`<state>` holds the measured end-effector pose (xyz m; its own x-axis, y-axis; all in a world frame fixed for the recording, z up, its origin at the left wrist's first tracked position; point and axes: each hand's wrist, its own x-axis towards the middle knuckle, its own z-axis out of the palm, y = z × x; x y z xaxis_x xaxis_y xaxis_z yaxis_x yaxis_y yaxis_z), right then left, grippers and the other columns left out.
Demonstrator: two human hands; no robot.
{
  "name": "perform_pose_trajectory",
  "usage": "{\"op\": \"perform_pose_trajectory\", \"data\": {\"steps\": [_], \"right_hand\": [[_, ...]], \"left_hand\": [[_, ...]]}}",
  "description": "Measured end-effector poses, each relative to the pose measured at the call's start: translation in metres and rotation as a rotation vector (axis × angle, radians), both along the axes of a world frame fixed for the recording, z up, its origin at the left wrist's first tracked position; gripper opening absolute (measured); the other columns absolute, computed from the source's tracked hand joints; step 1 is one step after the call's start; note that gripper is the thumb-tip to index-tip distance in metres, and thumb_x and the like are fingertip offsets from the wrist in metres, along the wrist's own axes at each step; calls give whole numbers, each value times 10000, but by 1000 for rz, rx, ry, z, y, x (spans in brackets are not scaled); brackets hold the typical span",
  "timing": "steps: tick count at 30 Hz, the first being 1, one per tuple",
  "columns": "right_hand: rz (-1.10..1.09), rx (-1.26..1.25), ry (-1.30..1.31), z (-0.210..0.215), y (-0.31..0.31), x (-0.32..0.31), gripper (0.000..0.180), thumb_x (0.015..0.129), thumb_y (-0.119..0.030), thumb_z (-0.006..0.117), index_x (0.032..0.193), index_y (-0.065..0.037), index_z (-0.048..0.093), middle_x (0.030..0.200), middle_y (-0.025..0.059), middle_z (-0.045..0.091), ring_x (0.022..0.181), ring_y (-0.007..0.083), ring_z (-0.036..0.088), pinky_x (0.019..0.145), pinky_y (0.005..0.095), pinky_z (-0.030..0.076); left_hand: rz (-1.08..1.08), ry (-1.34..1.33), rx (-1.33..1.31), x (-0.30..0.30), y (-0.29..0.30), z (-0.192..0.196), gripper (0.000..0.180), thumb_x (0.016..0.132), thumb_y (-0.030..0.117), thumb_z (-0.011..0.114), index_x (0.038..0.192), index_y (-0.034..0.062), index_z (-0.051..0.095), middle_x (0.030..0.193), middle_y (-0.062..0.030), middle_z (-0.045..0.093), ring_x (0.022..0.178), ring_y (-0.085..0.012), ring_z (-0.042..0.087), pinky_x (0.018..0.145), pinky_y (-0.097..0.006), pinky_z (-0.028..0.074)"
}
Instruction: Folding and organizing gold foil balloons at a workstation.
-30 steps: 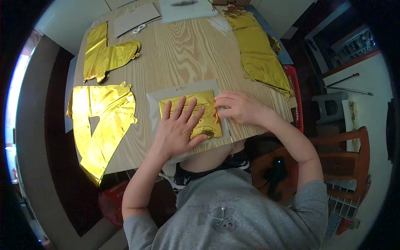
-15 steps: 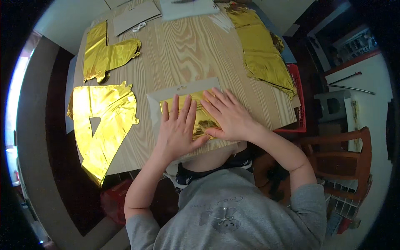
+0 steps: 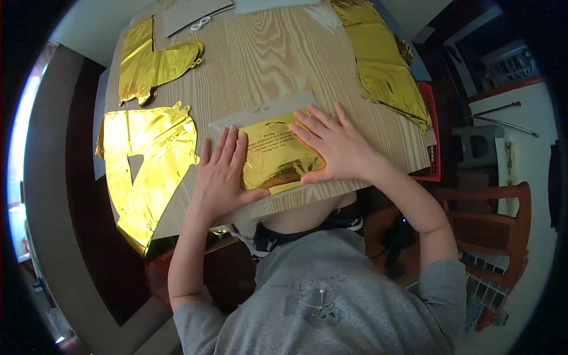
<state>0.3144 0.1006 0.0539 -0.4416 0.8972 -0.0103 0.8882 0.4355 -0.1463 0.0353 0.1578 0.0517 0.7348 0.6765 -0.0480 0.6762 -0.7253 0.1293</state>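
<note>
A clear plastic bag with a hang hole at its top holds a folded gold foil balloon point(image 3: 278, 148), near the table's front edge. My left hand point(image 3: 222, 171) lies flat along the bag's left side, fingers stretched and thumb out toward the middle. On the bag's right side rests my right hand point(image 3: 337, 145), its fingers spread over the foil and the thumb at the lower right corner. Neither hand grips anything. Small dark print shows on the bag between the hands.
Flat gold foil balloons lie on the wooden table point(image 3: 260, 65): a number-shaped one point(image 3: 171, 148) at left, another point(image 3: 151, 65) behind it, and a pile point(image 3: 384, 65) at far right. White scissors point(image 3: 200, 24) and grey card point(image 3: 195, 13) are at the back. A red basket point(image 3: 435, 130) stands beyond the right edge.
My hands have moved apart toward the bag's two sides, showing more of the gold foil and the print. The whole view has shifted slightly.
</note>
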Motion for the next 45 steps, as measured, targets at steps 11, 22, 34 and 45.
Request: {"op": "perform_pose_trajectory", "data": {"steps": [11,22,34,45], "right_hand": [[249,309,420,-4,-58,-105,89,753,-162,567,801,-87,566,841,42,538,859,202,554,840,351,464],[68,156,437,-13,-57,-121,163,746,-158,655,839,-69,556,846,73,527,839,252,553,755,369,445],[250,252,346,-12,-59,-109,45,791,-165,554,791,-123,535,823,57,513,864,208,527,821,359,405],[-256,-288,1986,2,-105,49,158,986,-216,514,932,-97,424,821,34,491,685,151,509,660,320,475]], "left_hand": [[51,-37,38,0,-6,-7,1131,721,786,518,1478,-9,243,1537,-230,230,1445,-378,165,1141,-574,83],[24,-121,140,2,-1,-12,1064,726,751,543,1444,-6,328,1500,-226,308,1400,-428,246,1092,-634,166],[26,-101,132,2,0,-12,1064,725,747,546,1442,-9,329,1501,-227,304,1402,-421,246,1098,-628,158],[18,-59,100,3,-1,-6,1098,717,775,530,1452,-10,312,1515,-220,284,1414,-410,224,1103,-619,144]]}}
